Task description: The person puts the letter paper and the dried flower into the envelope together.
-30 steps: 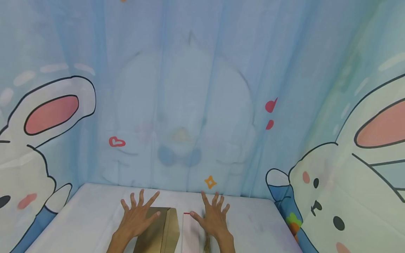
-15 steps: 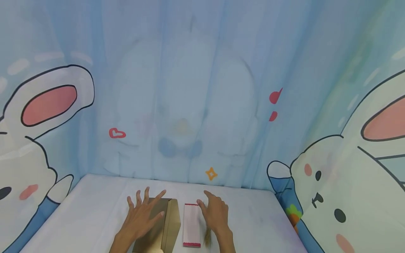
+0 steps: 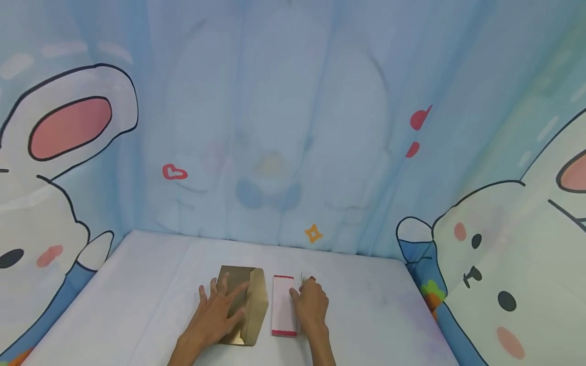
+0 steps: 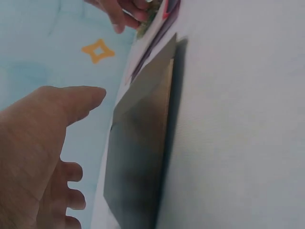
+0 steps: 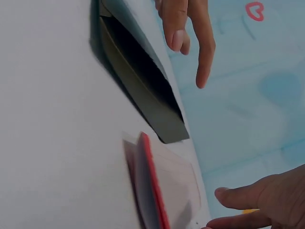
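A gold envelope (image 3: 258,305) lies on the white table, its flap side to the right. My left hand (image 3: 214,317) hovers over its left part with fingers spread; in the left wrist view the thumb stands apart from the envelope. Right of it lies a long pale pink card (image 3: 284,307) with red edges at both ends. Beside that card my right hand (image 3: 310,305) is lowered over a small dried sprig (image 4: 147,26), mostly hidden under the hand. Its thumb and one finger show apart in the right wrist view; I cannot tell whether the other fingers grip the sprig.
A white cloth covers the table (image 3: 366,305). Behind it hangs a light blue curtain (image 3: 274,101) printed with cartoon rabbits, closing off the back and both sides.
Both hands have come down lower. The right hand has gone from spread fingers to bent ones over the sprig. The head view has tilted down, bringing the whole envelope and card into sight.
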Tool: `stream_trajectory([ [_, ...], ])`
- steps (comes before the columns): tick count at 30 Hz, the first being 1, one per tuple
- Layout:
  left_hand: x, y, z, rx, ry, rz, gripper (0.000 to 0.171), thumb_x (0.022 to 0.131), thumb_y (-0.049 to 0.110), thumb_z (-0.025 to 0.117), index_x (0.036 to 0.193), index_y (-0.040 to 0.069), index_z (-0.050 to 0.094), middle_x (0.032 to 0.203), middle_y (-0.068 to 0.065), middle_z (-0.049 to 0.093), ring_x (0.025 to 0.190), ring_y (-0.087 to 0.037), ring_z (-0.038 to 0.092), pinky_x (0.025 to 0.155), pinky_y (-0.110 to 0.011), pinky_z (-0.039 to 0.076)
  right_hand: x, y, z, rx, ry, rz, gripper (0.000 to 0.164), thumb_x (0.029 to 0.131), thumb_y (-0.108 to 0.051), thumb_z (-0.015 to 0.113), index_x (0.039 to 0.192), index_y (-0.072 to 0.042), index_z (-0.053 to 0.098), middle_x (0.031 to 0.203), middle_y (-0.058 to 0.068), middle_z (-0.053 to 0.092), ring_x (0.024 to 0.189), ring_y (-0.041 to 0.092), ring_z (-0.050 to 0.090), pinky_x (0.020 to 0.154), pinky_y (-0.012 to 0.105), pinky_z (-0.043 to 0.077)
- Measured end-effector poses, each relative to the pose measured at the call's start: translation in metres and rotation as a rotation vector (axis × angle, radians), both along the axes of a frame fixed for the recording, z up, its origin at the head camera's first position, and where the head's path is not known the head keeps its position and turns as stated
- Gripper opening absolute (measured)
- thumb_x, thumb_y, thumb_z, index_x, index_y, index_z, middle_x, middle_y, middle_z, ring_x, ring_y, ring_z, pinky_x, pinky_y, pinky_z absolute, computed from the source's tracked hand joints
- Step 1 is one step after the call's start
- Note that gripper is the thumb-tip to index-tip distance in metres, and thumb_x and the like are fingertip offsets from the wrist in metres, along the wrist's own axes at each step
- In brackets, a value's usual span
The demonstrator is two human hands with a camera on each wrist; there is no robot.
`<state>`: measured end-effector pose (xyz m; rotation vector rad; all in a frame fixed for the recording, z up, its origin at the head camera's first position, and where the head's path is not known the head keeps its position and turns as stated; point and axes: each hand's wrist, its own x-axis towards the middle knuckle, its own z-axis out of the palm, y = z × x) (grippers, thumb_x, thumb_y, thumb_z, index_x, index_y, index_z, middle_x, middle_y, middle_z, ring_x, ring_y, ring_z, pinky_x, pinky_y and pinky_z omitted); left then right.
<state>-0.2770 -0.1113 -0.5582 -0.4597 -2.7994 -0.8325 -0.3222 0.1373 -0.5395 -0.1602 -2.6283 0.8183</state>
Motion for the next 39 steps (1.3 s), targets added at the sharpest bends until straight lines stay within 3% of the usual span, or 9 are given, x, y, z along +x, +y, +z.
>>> stream_trajectory([
  [7,-0.001,0.008,-0.007,0.026,0.005,-0.010,0.055,0.104,0.036,0.071,0.156,0.024,0.059,0.167,-0.043,0.035,0.146,-0.078,0.034,0.115,-0.093,0.022,0.003,-0.016,-0.004,0.043,-0.024,-0.052,0.031,0.082,-0.014,0.095,0.091,0.005,0.073,0.077,0.014,0.069,0.072,0.028,0.063,0.068,0.049,0.054],
  [12,0.000,0.010,-0.010,-0.001,-0.011,0.006,0.055,0.103,0.038,0.072,0.154,0.024,0.060,0.167,-0.040,0.040,0.147,-0.073,0.040,0.116,-0.089,0.028,0.003,-0.025,-0.008,0.077,-0.023,-0.100,0.036,0.079,-0.014,0.097,0.096,0.009,0.075,0.084,0.020,0.073,0.082,0.035,0.067,0.072,0.056,0.057],
  [17,0.001,0.010,-0.009,0.037,-0.045,-0.013,0.056,0.103,0.034,0.074,0.156,0.018,0.059,0.168,-0.039,0.038,0.151,-0.073,0.033,0.117,-0.089,0.025,0.003,-0.030,-0.014,0.035,0.002,-0.133,0.035,0.079,-0.009,0.095,0.098,0.011,0.075,0.087,0.023,0.073,0.082,0.036,0.066,0.071,0.054,0.058],
  [21,0.002,0.009,-0.008,0.069,-0.067,-0.020,0.057,0.104,0.029,0.074,0.157,0.017,0.058,0.168,-0.037,0.039,0.155,-0.071,0.027,0.120,-0.088,0.021,0.004,-0.030,-0.017,-0.057,0.036,-0.135,0.028,0.083,-0.003,0.090,0.098,0.012,0.072,0.090,0.023,0.071,0.086,0.037,0.063,0.073,0.054,0.054],
  [25,0.002,0.010,-0.009,0.083,-0.081,-0.016,0.056,0.104,0.028,0.073,0.156,0.019,0.057,0.167,-0.035,0.041,0.156,-0.069,0.026,0.122,-0.087,0.020,0.005,-0.028,-0.014,-0.163,0.059,-0.133,0.011,0.085,0.004,0.082,0.087,0.005,0.071,0.081,0.019,0.072,0.078,0.038,0.068,0.068,0.054,0.054],
  [30,0.003,0.009,-0.011,0.092,-0.091,-0.013,0.056,0.104,0.027,0.072,0.157,0.018,0.057,0.167,-0.035,0.041,0.156,-0.071,0.026,0.122,-0.087,0.020,0.006,-0.021,-0.007,-0.298,-0.017,-0.115,0.004,0.086,0.001,0.077,0.083,0.001,0.075,0.076,0.014,0.074,0.070,0.029,0.069,0.061,0.046,0.052],
  [39,0.005,0.007,-0.016,0.118,-0.105,-0.022,0.055,0.104,0.027,0.072,0.156,0.017,0.056,0.167,-0.037,0.041,0.155,-0.073,0.025,0.121,-0.088,0.018,0.009,-0.012,-0.003,-0.556,-0.127,-0.121,0.007,0.092,0.000,0.077,0.096,0.005,0.078,0.087,0.017,0.075,0.077,0.024,0.068,0.064,0.033,0.053],
])
